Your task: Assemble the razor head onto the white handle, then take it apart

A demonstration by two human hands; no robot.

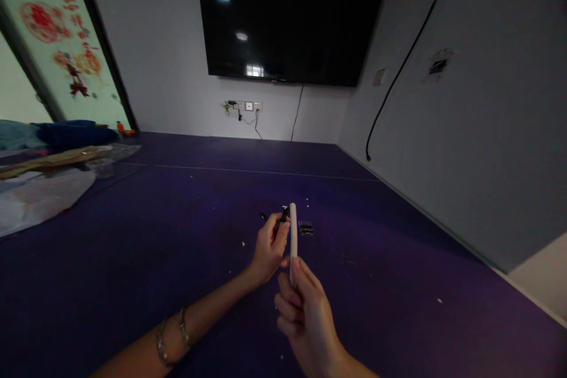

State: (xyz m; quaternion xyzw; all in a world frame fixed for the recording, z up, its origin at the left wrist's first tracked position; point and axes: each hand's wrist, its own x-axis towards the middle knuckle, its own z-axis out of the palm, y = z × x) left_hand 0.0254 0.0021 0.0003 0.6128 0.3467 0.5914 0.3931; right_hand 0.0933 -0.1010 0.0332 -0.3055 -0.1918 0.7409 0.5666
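My right hand pinches the lower end of a smooth white rod, held upright between thumb and fingers. Just left of the rod, my left hand is closed around a slim black object whose tip points up; its kind cannot be made out. The black tip sits close to the rod's upper part, and I cannot tell whether they touch. Another small black piece shows beyond my left fingers. To the right of the rod, a small clear pack with dark pieces lies on the purple surface.
White scraps are scattered over the surface. At the left lie plastic sheeting and blue cloth. A television hangs on the far wall above sockets. A black cable dangles along the right wall.
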